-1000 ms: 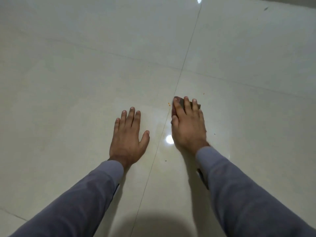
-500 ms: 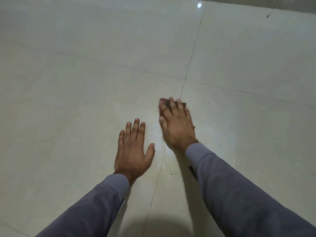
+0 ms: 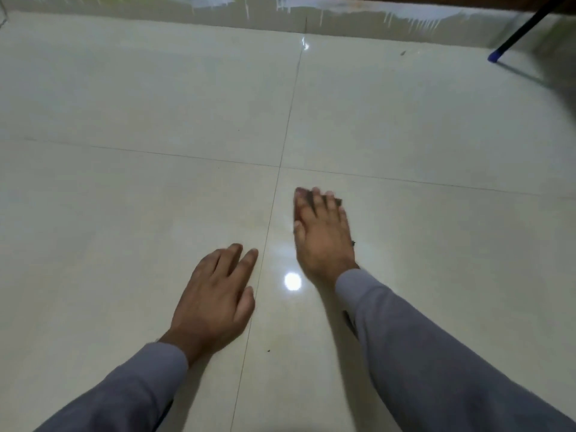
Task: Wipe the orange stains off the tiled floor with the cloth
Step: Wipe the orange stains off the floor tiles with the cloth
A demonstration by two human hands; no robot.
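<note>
I press my right hand [image 3: 322, 235] flat, fingers straight, on the dark cloth [image 3: 311, 199] just right of the grout line; my left hand [image 3: 215, 297] rests loosely spread on the tiled floor [image 3: 156, 198]. Mid-wipe, I judge; next comes finding any remaining orange stains, none visible here.

Two bare hands, a left hand [image 3: 215, 299] and a right hand [image 3: 321, 235]; two grey long sleeves [image 3: 436, 363]; one dark brown cloth [image 3: 338, 201]; four large glossy cream floor tiles [image 3: 124, 88] meeting at one corner; one black pole with a blue tip [image 3: 494, 56]
</note>
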